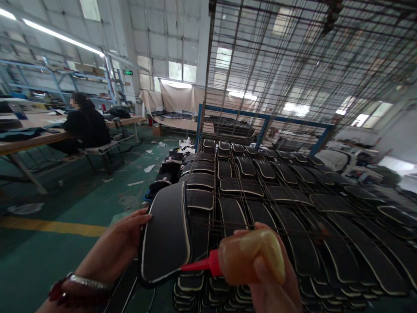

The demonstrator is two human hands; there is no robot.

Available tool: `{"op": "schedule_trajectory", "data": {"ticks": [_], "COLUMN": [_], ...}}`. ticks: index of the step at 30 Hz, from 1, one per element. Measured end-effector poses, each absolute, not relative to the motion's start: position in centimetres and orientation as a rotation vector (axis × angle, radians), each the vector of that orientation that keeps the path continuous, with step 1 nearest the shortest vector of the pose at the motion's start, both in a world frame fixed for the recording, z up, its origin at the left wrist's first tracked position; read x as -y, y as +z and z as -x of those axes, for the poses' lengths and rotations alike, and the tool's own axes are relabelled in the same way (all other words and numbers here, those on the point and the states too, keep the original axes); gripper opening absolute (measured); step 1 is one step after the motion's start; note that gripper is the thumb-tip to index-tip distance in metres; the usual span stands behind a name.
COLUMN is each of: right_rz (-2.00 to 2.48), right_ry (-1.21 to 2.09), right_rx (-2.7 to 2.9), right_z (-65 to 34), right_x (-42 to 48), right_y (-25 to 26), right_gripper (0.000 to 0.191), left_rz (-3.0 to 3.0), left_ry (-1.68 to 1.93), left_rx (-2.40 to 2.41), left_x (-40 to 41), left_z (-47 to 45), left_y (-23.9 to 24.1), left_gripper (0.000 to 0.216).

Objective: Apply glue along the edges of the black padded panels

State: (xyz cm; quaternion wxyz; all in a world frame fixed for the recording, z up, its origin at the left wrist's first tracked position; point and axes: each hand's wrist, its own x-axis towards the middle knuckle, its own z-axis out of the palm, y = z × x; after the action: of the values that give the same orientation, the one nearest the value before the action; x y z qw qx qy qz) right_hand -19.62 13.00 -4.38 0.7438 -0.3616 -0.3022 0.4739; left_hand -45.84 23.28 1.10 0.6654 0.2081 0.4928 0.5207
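Left hand (125,243) pinching the left edge of a black panel (166,237), thumb on top, other fingers underneath and out of sight. Held tilted up off the wire rack (260,204), near its front left corner, above the rows of similar black pieces (286,174) laid out to the right. Looks thin, light and somewhat floppy: a flat fabric-like sheet with a pale border running round the rim. Probably sags if held by one corner only, so best supported along a long edge, as here, with fingers kept off the pale border.

Right hand (270,278) wrapped tightly around an amber squeeze bottle (250,256), fingers pressed against its soft sides. Red nozzle (198,264) pointing left, tip touching or just beside the lower right rim of the panel; exact contact hard to tell. Bottle seems pliable and slick, likely to yield under light pressure, so held round the belly and not the neck.

Further back on the left, a seated person in dark clothes (86,126) at a long table (29,139). Green floor (81,195) littered with scraps of paper.
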Motion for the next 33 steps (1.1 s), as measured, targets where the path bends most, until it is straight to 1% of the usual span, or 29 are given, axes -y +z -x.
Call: {"op": "schedule_trajectory", "data": {"ticks": [5, 9, 16, 23, 25, 28, 31, 33], "right_rz": [0.755, 0.739, 0.811, 0.844, 0.856, 0.861, 0.884, 0.89], "right_ry": [1.066, 0.942, 0.776, 0.852, 0.866, 0.815, 0.73, 0.73], "right_rx": [0.614, 0.695, 0.643, 0.644, 0.665, 0.669, 0.665, 0.658], "right_z": [18.6, 16.7, 19.0, 21.5, 21.4, 20.6, 19.7, 19.5], "right_x": [-14.6, -15.6, -14.7, -13.5, -13.6, -14.1, -14.6, -14.7], "right_y": [-6.8, -7.5, -4.8, -6.1, -6.2, -5.3, -4.2, -4.1], "right_gripper": [0.051, 0.046, 0.057, 0.064, 0.064, 0.061, 0.064, 0.066], "left_rz": [-0.21, -0.145, -0.074, -0.027, -0.027, 0.0, 0.035, 0.042], "left_ry": [1.365, 1.382, 1.41, 1.425, 1.425, 1.428, 1.432, 1.442], "left_rx": [-1.099, -1.098, -1.071, -1.08, -1.078, -1.095, -1.104, -1.089], "left_x": [-21.9, -21.5, -22.1, -22.5, -22.6, -22.5, -22.3, -22.2], "left_z": [44.2, 43.0, 42.3, 42.1, 42.1, 42.3, 42.3, 42.3], "left_y": [-0.2, -1.1, -1.1, -1.2, -1.3, -1.4, -1.2, -1.1], "left_gripper": [0.038, 0.032, 0.037, 0.039, 0.04, 0.039, 0.039, 0.039]}}
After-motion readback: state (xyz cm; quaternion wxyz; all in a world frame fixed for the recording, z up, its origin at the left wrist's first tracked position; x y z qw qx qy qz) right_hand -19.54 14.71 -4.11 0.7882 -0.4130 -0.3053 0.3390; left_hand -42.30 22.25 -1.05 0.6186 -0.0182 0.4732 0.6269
